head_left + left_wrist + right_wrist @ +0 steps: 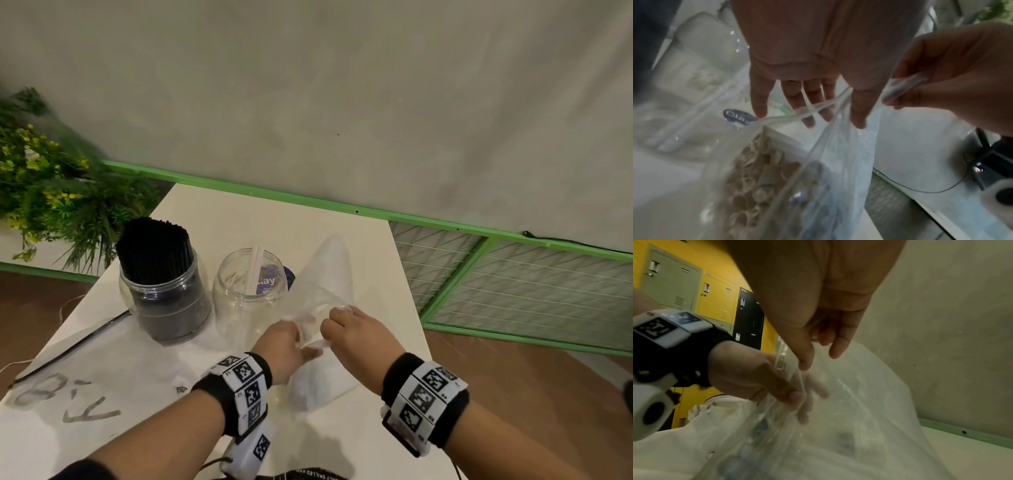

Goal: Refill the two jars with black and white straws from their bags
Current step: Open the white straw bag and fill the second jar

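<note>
on the white table (239,219) the black straw jar (164,291) is full. both hands, left hand (284,349) and right hand (356,329), pinch the white straw bag (329,270) open; the clear jar (248,291) holds just one white straw (253,270).

black wristbands (404,377) carrying white blocks with black square-patterned markers (246,371).

A leafy green plant with small yellow flowers (41,192) fills the head view's left edge. A green metal frame with wire mesh (513,284) runs at right. Yellow and grey metal lockers (694,293) occupy the right wrist view's upper left.
</note>
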A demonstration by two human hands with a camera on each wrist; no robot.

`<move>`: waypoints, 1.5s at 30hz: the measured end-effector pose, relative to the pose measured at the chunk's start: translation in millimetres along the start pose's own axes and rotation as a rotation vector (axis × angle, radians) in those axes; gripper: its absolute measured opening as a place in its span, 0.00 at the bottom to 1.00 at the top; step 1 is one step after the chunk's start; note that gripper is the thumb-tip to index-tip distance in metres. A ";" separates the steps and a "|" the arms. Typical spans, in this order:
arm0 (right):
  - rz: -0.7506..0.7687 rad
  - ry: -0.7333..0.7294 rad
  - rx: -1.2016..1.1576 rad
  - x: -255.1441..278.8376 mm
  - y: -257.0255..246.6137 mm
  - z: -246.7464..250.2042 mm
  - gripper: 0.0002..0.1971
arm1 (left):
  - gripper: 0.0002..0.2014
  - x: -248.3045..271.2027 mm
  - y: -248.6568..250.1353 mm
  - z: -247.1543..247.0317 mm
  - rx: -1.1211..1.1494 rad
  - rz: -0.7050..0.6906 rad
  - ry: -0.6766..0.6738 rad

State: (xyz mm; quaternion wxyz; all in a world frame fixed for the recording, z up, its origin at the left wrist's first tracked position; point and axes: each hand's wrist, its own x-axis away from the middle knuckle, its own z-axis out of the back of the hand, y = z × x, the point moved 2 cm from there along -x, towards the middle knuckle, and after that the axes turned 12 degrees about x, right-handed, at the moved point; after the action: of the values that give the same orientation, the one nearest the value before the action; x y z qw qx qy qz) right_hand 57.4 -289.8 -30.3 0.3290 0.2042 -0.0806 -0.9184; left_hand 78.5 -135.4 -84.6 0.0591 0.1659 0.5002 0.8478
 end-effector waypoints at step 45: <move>-0.430 -0.063 -1.534 -73.5 -47.5 36.1 0.22 | 0.32 108.5 -13.9 135.8 0.819 -0.026 0.220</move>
State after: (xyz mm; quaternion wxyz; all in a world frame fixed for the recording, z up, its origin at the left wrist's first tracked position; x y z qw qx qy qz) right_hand 66.3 -205.9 12.6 0.1907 -0.0942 0.6061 -0.7664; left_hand 22.1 12.8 -12.2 -0.0547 0.0781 0.8011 0.5908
